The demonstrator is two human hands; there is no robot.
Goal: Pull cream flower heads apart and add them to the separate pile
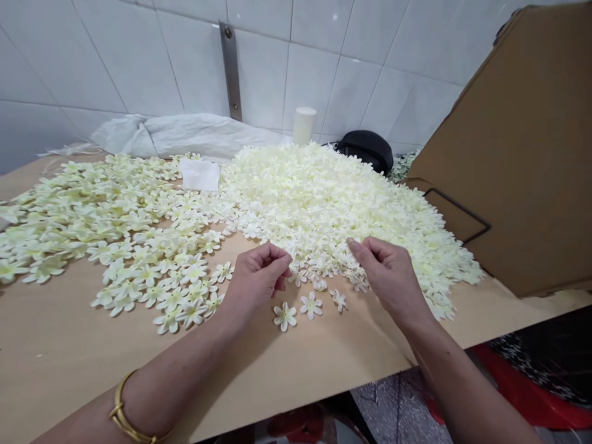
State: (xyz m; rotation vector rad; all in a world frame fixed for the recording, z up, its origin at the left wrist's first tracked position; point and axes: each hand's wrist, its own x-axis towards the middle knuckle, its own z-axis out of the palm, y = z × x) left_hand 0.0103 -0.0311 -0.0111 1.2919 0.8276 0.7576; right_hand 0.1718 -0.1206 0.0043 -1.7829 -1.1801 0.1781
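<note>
A big heap of small cream fabric flowers [324,191] lies in the middle of the wooden table [55,357]. To its left, larger yellow-centred flowers [115,234] are spread out flat. My left hand [259,274] hovers at the heap's near edge with fingers curled and pinched together; what they pinch is too small to name. My right hand [388,271] reaches into the heap's near edge with fingers bent and closed on the flowers. Three loose flowers [309,306] lie on the table between my hands.
A large brown cardboard box [522,154] leans at the right. At the back stand a white cylinder [304,125], a black round object [367,149], a grey sack [185,132] and a white paper scrap [200,174]. The tiled wall is behind. The table's front edge runs close below my wrists.
</note>
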